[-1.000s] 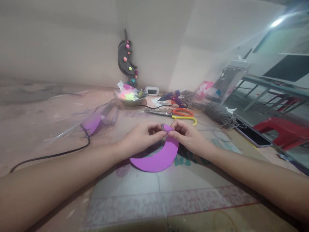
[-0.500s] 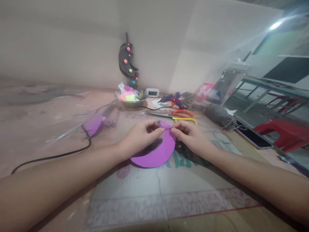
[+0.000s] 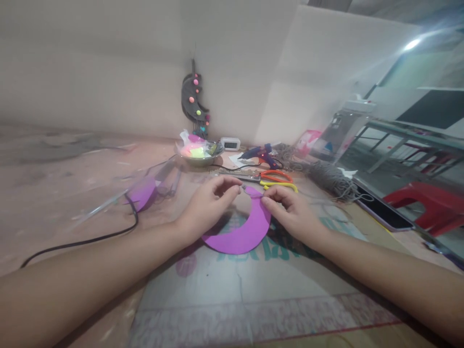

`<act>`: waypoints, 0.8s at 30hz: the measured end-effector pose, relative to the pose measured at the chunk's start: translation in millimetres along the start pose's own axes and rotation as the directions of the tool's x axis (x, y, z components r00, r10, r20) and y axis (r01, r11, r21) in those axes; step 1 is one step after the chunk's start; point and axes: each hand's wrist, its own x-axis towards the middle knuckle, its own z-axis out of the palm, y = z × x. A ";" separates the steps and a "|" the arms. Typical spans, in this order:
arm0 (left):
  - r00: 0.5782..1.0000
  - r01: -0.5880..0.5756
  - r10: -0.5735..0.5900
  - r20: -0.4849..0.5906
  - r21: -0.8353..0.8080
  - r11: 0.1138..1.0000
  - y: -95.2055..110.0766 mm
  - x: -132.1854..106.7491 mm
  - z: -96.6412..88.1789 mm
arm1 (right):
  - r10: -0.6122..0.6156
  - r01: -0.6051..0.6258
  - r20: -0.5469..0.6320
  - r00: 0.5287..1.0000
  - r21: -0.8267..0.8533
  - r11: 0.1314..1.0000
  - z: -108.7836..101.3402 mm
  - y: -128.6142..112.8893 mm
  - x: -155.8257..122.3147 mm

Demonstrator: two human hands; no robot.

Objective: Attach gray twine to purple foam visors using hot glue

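Both hands work close together. The left hand [image 3: 206,205] curls thumb and forefinger together, seemingly on the end of a grey strand [image 3: 255,195]; the right hand [image 3: 295,212] pinches beside the outer edge of a purple crescent [image 3: 246,233], though I cannot tell whether on strand, crescent or both. Should either pinch loosen, the strand might slip off the crescent's narrow tip. Palms face inward, fingers bent. The crescent sits between them, over a printed sheet [image 3: 195,292]; scissors [image 3: 277,177] lie just beyond.
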 end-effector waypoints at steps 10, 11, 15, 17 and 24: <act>0.994 -0.112 0.112 0.010 0.177 0.978 6.7 -3.8 -3.6 | -0.107 0.109 0.025 0.994 -0.121 0.987 -0.7 0.6 -2.5; 0.994 -0.107 0.107 0.012 0.184 0.977 7.6 -4.0 -3.5 | -0.117 0.120 0.031 0.993 -0.130 0.984 -0.8 0.2 -2.9; 0.994 -0.108 0.108 0.012 0.212 0.971 10.2 -3.0 -3.5 | -0.139 0.147 0.058 0.989 -0.158 0.977 -1.0 -2.0 -2.9; 0.994 -0.106 0.105 0.015 0.216 0.971 11.0 -2.4 -3.8 | -0.141 0.149 0.061 0.988 -0.159 0.976 -1.1 -2.6 -2.7; 0.999 -0.030 0.023 0.043 0.185 0.982 13.2 -3.3 -4.6 | -0.088 0.100 0.098 0.991 -0.124 0.987 -2.4 -1.6 -5.1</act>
